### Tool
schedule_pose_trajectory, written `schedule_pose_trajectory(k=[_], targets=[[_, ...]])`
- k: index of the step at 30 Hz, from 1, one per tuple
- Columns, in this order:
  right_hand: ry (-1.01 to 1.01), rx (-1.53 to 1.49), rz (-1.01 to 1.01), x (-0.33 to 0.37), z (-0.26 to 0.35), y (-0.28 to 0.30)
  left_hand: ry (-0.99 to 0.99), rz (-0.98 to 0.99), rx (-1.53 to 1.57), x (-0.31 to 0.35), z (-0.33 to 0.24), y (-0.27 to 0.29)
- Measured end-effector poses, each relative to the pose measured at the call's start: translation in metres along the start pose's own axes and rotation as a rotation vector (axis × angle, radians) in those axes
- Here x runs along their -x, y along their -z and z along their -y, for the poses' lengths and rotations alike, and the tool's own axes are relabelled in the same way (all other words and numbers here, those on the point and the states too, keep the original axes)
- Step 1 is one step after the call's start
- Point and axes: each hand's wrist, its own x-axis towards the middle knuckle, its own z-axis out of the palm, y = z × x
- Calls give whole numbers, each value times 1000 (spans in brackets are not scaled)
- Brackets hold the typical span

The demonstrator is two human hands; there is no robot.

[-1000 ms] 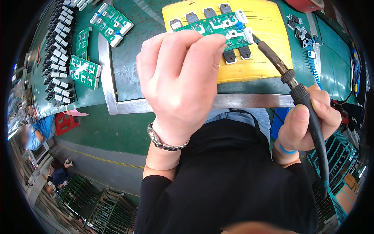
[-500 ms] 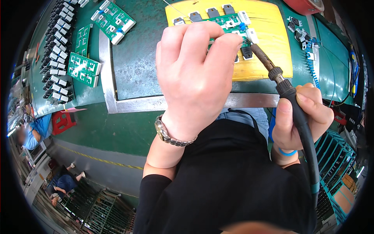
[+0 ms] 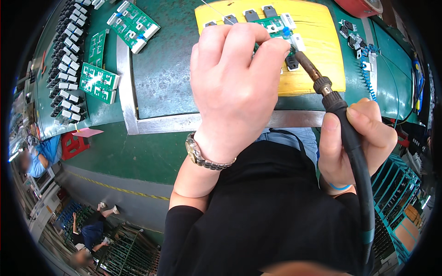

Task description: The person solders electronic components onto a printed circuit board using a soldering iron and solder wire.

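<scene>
Well left of the yellow slab, a dense row of black-and-white parts is running along the desk, and green boards are lying between that row and the slab. Over the slab's near left part the left hand is hovering back upward, its grip curling narrow and seemingly pinching a thin wire that is slanting in from beyond, though its fingertips are mostly hiding. The circuit board is lying on the slab, partly covered by that hand, a white block sitting at its right end. From the slab's near right, a soldering iron is pointing at that end; whether its tip is touching, I cannot tell. The right hand is closing its grip round the handle. Working well here is probably calling for a steady tip, wire meeting the heated joint, and left fingers avoiding the hot barrel. Right of the slab, loose parts are lying in a cluster, a red round thing beyond is perhaps serving as a container, its contents not showing, and teal racks nearer are holding items too unclear to name
</scene>
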Motion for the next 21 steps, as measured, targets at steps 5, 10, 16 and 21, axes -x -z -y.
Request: schedule_pose_trajectory(k=[5, 10, 16, 21], targets=[[-32, -38, -47, 0, 0, -4, -2, -20, 4, 1, 0, -1], [0, -34, -197, -1, 0, -1, 42, -136, 35, -4, -1, 11], [-29, -66, -208, -2, 0, -4, 39, -151, 34, 1, 6, 10], [-86, -79, -179, 2, 2, -4, 9, -80, 52, 2, 1, 4]])
